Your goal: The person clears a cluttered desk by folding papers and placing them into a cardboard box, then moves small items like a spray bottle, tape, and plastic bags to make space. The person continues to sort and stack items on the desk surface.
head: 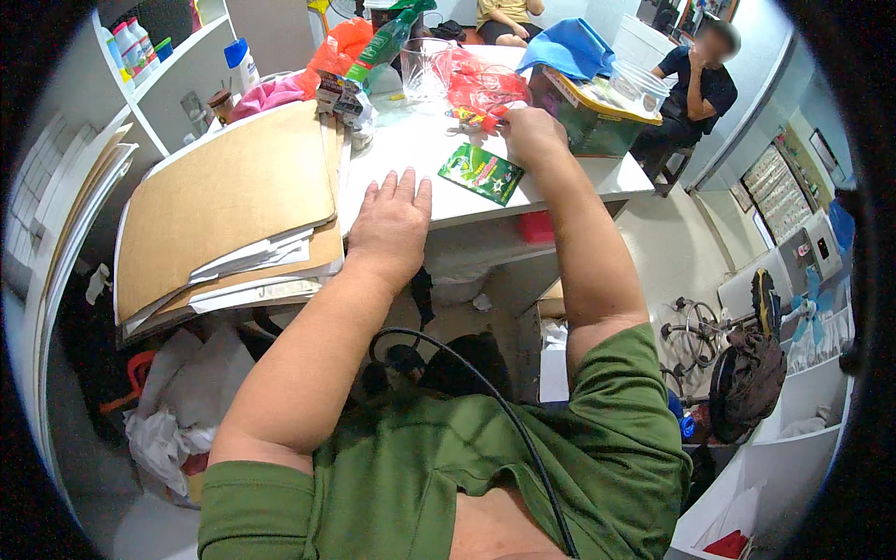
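My left hand [392,227] rests palm down on the front of the white table [402,150], its fingers slightly apart and nothing in it. Beyond it to the right lies a flat green sachet [481,173] with printed writing. My right hand [535,136] reaches past the sachet, with its curled fingers at the right end of a small red and yellow packet [476,119]. The back of the hand hides part of that grip. A stack of brown folders [238,196] with papers lies left of my left hand.
Behind the sachet stand a clear glass pitcher [425,70], a tilted green bottle [385,45] and a red plastic bag [483,80]. A dark green bin [584,119] with a yellow rim is at the right. Two people sit beyond the table. A black cable [483,374] crosses my chest.
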`<action>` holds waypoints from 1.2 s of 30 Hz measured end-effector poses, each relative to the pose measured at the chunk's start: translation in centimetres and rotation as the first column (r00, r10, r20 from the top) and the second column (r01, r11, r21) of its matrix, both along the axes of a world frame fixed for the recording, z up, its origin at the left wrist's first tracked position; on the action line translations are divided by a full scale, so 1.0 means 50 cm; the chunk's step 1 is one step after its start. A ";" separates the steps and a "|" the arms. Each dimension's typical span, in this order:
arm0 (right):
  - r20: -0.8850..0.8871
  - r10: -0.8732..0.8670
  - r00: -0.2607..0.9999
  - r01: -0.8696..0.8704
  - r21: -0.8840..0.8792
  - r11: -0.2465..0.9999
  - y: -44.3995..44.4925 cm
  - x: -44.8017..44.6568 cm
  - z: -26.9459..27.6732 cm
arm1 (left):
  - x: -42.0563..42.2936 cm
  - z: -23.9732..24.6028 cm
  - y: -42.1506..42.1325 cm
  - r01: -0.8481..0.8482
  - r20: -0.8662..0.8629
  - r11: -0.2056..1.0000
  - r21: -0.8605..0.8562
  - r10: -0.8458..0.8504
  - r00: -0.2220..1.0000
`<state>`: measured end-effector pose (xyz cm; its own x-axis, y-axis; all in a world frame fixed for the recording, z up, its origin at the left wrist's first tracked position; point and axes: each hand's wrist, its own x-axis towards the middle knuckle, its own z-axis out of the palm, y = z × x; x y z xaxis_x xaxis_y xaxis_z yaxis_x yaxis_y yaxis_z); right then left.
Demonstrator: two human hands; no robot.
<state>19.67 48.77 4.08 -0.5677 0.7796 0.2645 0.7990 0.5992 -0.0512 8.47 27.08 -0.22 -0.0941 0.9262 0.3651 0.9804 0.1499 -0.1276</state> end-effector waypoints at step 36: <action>-0.884 -0.175 0.433 -0.478 -0.390 0.787 -0.079 0.209 -0.045 | 0.005 0.005 0.000 -0.027 0.012 0.999 -0.021 0.027 1.000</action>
